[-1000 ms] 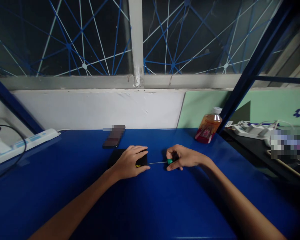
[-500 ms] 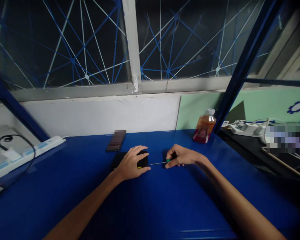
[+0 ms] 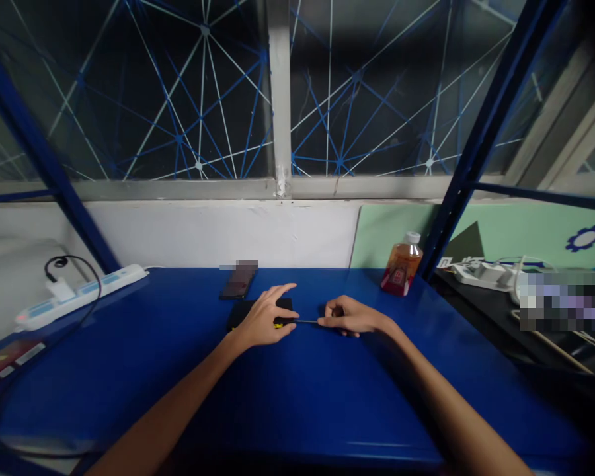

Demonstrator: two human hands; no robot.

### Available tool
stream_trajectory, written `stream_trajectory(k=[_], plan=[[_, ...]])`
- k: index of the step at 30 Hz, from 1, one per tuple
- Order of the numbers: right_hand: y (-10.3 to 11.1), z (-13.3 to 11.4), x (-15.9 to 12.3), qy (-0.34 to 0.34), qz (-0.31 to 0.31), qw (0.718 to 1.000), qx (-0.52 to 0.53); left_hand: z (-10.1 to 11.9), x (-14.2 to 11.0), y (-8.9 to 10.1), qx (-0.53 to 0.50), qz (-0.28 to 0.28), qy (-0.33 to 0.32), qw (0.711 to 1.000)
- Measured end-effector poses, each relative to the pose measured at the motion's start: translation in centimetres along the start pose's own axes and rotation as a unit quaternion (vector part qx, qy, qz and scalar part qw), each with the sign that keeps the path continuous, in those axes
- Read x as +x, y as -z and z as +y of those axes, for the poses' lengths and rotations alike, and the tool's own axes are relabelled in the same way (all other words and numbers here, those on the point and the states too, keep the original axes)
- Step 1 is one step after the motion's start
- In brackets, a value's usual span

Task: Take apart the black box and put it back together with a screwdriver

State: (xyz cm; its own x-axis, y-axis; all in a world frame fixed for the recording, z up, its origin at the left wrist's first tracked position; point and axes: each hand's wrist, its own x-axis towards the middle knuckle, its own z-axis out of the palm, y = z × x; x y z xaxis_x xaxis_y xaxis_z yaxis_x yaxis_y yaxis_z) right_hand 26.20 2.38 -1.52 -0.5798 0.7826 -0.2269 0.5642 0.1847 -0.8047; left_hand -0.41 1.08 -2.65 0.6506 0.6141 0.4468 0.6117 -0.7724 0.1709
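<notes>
Two hands are laid over the blue table. The right hand is curled, and the near end of a thin rod is pinched between thumb and fingertips. By the left hand, fingers and thumb spread, a black case with yellow marks is partly covered.

The rod is judged light, stiff and smooth enough to be slipped; it is best gripped at the end by the right hand. The case looks firm and is best steadied by its edges. The rod is aimed toward nine o'clock, its long axis laid nine-to-three, and the case is stretched roughly likewise. Whether rod and case are joined cannot be told.

Farther out, a phone is placed at eleven o'clock from the left hand, a power strip between nine and ten; a bottle is stood between one and two from the right.
</notes>
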Motion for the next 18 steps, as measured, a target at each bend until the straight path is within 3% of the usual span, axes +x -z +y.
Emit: stream_trajectory(k=[6,12,15,18], plan=[[0.68,0.41,0.04,0.073,0.045,0.992,-0.096,-0.25,-0.10,-0.10,-0.011,-0.020,0.019,1.000],[0.19,0.64,0.36,0.047,0.071,0.990,-0.112,-0.18,0.05,0.50,-0.016,-0.042,0.014,0.999],[-0.09,0.27,0.26,0.021,0.044,0.994,-0.102,-0.17,0.21,0.60,-0.020,-0.048,0.012,0.999],[0.02,-0.04,0.01,0.054,0.077,0.986,-0.136,-0.19,0.36,0.56,-0.034,-0.048,0.016,0.998]])
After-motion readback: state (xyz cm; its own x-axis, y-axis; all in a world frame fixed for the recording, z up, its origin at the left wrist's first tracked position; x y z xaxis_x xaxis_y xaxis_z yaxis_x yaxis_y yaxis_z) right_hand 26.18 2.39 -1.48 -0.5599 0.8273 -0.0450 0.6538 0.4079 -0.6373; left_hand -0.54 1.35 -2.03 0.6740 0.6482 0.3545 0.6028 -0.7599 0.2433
